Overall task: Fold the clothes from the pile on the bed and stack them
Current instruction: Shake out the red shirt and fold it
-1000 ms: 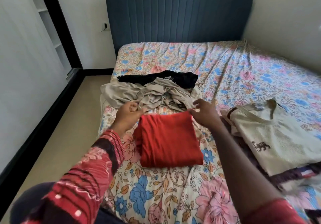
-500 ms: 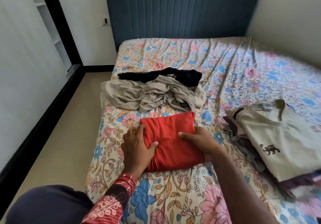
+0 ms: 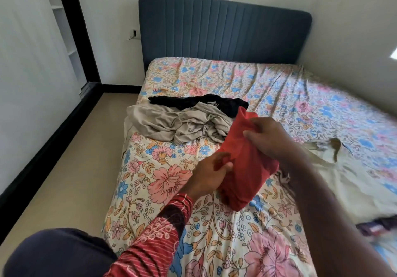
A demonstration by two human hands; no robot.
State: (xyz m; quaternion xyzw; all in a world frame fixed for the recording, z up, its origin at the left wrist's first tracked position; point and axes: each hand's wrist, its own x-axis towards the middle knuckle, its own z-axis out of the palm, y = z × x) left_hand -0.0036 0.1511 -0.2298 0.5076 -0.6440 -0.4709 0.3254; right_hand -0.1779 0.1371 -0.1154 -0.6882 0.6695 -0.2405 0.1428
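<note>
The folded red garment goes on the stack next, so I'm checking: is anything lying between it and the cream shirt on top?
Nothing visible: red garment, held by both hands, has only the right forearm before the cream shirt.

You held the folded garment (image 3: 242, 158) above the bed (image 3: 163, 190), pile (image 3: 182, 124) behind it, stack (image 3: 352, 180) right.

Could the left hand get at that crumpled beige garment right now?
Probably not at once: the left hand grips the folded red garment, as does the right hand. Otherwise nothing blocks the beige garment.
</note>
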